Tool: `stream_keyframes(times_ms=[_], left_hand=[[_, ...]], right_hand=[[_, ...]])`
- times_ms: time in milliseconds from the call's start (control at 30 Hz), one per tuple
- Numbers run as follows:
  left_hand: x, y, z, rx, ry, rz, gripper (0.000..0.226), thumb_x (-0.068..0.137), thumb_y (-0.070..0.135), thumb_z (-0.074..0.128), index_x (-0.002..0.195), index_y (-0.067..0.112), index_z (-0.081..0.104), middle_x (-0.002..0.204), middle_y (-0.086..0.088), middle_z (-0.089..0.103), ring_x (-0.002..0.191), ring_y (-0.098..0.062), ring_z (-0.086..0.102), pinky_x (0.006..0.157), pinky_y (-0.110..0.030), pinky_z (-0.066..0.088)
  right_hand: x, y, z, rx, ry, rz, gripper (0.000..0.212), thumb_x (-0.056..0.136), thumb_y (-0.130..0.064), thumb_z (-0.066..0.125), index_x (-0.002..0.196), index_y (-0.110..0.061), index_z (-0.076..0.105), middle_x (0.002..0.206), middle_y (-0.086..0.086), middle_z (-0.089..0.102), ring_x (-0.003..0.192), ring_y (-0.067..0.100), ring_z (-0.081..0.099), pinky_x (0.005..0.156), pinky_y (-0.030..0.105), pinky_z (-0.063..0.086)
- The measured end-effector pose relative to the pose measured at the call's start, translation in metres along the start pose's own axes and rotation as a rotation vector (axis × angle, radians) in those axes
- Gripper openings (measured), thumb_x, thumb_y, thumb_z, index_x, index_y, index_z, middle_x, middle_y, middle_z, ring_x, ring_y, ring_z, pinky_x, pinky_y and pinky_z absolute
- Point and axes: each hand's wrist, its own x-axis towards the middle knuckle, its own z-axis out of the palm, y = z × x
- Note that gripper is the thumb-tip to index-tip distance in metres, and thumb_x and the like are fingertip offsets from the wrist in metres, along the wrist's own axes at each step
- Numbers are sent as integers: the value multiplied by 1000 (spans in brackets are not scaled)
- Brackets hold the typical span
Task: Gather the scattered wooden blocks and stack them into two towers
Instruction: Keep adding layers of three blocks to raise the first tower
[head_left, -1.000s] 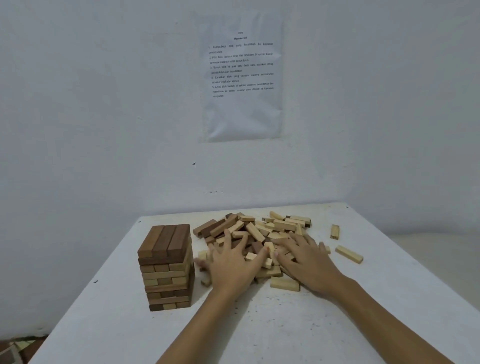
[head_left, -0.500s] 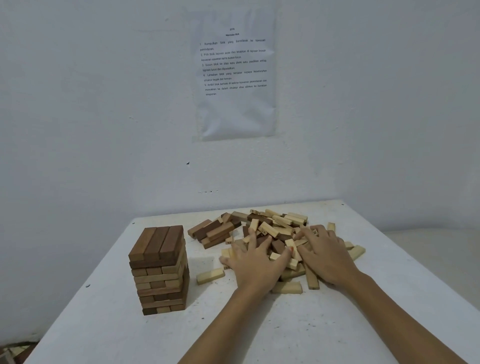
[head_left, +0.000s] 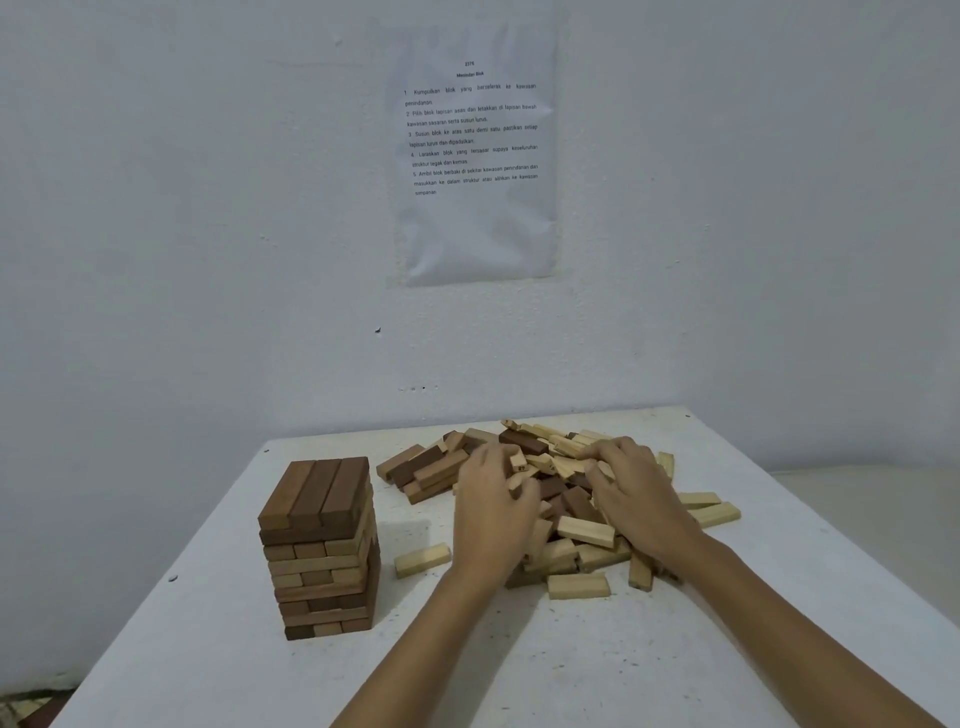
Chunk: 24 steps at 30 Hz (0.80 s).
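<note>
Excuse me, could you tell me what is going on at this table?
A person is gathering a heap of loose wooden blocks on a white table. The left hand and right hand both lie on the heap, fingers curled into it; whether either grips a block is unclear. One built tower stands to the left, apart from the heap. No second tower is started.
</note>
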Motion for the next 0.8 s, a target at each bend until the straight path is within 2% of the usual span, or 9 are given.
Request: stream_keyframes(times_ms=[100,200,333,433,500,600,700,767,800], left_hand=[[15,-10,-12,97,81,0,28,83,5,52,109,16,59,112,4,56,111,-14,48,91,-28,43],[29,-21,-20,346,68,-16,34,87,6,51,120,14,55,123,0,53,115,-18,44,95,-29,38],[39,-37,-27,605,-48,-118,47,96,20,50,140,20,37,154,-9,16,137,-28,24,109,-33,25],[41,-48,-26,610,-81,-153,43,97,22,50,138,24,39,156,-10,11,139,-30,19,111,-36,22],[43,-56,-24,560,-12,-122,30,96,16,50,125,19,52,151,-7,26,135,-26,27,107,-33,26],[44,-60,-21,330,155,-83,15,92,12,57,107,15,57,121,0,51,114,-19,46,95,-32,39],[46,-54,-21,45,320,-116,10,94,15,55,103,19,51,98,6,57,93,-14,55,80,-37,51],[47,-49,-22,-88,423,-142,8,97,21,51,103,21,47,93,7,56,92,-19,57,73,-37,53],[48,-47,-23,-140,469,-161,8,98,23,49,104,22,45,94,8,56,93,-20,57,70,-33,52]], right_hand=[[13,-9,2,52,-22,-62,23,100,-20,43,115,-24,61,117,-3,53,116,14,41,100,34,36],[27,-17,5,126,-55,-89,22,99,-19,44,112,-26,61,113,-3,54,116,14,41,98,35,36],[45,-23,15,137,-133,-141,23,99,-16,45,113,-22,62,114,-4,57,115,13,44,87,25,35],[53,-24,23,149,-190,-164,23,99,-16,45,114,-22,62,115,-4,57,115,9,44,84,21,36],[58,-23,29,153,-205,-170,23,98,-17,46,113,-23,62,113,-4,56,114,9,44,84,22,36],[63,-24,38,131,-190,-191,21,96,-17,50,109,-22,65,106,-6,57,112,12,47,86,27,41],[67,-29,46,76,-213,-227,21,95,-19,53,111,-21,67,107,-6,58,114,11,44,95,31,42],[70,-36,52,48,-241,-267,23,93,-23,58,115,-22,66,110,-4,59,113,12,42,96,32,40],[71,-40,55,30,-262,-294,25,92,-26,61,117,-23,65,108,-4,58,111,13,42,96,31,39]])
